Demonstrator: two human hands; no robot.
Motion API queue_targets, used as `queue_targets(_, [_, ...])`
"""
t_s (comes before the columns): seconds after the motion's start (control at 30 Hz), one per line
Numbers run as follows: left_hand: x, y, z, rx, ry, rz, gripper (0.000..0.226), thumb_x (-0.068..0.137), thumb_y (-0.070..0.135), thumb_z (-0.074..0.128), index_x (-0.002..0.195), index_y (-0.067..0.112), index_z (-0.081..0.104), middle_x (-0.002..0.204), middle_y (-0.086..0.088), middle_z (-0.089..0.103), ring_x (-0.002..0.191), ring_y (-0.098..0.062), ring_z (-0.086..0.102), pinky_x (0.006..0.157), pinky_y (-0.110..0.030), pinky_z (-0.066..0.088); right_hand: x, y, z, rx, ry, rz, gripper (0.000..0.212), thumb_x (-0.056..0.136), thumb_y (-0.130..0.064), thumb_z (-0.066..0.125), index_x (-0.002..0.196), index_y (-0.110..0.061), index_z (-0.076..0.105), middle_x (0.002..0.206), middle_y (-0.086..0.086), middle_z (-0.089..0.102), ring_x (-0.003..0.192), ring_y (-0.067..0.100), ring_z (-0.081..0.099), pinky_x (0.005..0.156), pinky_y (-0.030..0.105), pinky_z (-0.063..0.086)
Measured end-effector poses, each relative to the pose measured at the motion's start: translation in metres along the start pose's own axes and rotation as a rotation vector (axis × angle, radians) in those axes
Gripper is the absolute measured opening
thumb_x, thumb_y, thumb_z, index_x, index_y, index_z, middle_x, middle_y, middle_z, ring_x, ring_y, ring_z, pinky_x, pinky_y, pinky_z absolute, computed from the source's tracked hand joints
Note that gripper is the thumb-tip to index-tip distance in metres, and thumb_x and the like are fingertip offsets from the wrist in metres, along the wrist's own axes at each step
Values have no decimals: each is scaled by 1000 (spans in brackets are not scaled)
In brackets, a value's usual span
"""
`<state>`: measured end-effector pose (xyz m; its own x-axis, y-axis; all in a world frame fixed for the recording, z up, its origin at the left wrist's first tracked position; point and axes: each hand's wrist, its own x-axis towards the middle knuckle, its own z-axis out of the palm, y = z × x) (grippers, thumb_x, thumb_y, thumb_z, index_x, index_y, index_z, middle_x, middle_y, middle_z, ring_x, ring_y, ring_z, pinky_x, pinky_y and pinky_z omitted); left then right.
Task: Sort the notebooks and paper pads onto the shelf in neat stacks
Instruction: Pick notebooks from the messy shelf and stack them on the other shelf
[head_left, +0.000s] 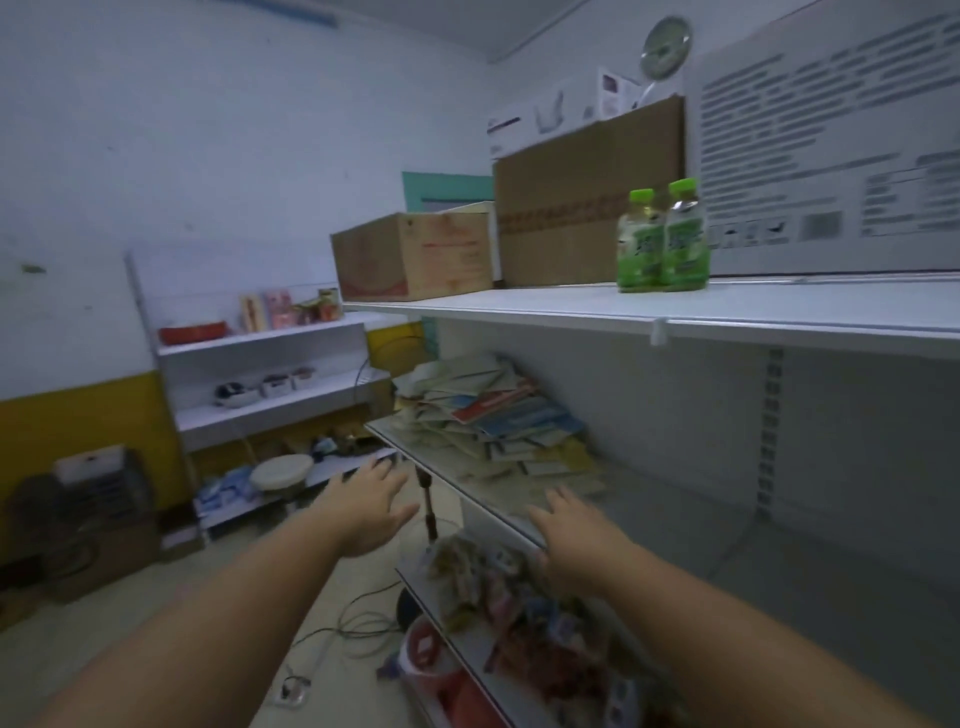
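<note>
Both forearms are reaching forward, and the left hand (363, 506) is hovering in open air off the shelf's end, fingers spread and holding nothing, probably readying to gather from that side. The right hand (574, 538) is lying over the front edge of the middle shelf (457, 478), fingers straight, slightly apart and empty; whether it is touching is unclear. Just beyond, the notebooks and paper pads (498, 421) are sprawling in a loose, slanted heap at the shelf's left end, not yet stacked. Blur is hiding covers and counts — lower layers are buried. Above, two green bottles (662, 239) are standing on the top shelf (519, 304).
</note>
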<state>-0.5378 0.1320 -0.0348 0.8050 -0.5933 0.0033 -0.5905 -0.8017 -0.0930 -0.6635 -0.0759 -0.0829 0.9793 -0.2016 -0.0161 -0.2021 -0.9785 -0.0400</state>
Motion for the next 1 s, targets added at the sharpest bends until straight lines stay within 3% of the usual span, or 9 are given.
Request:
queue_targets(0.3, [94,-45,-7,-77,69,19,61,98,53,24,152,26,13,161,0,4,147,-16,-5,120,-45,0,133,-23,-9,-28,46,-151,56,98,-39,38,147,-18,23,159,10,5,146,28,0,118,43,14])
queue_targets(0.43, [135,-90,1,-79,60,22,59,99,52,23,152,29,13,160,2,6,147,-16,-6,120,-47,-1,182,-36,-9,-55,36,-161,59,98,-40,38,150,-19,16,159,8,2,147,25,-3,119,41,13])
queue_targets(0.77, [269,-194,12,-123,91,197,58,99,51,24,151,28,14,160,2,6,147,-14,-3,118,-44,1,275,-70,-9,-31,94,29,57,96,-36,42,148,-22,23,158,3,11,145,22,12,116,36,20])
queue_targets(1.0, [353,-211,26,-286,55,366,58,98,51,28,151,30,17,160,6,8,147,-13,0,118,-43,4,341,-76,-27,17,204,172,45,91,-29,47,134,-18,43,139,7,41,126,26,40,101,30,38])
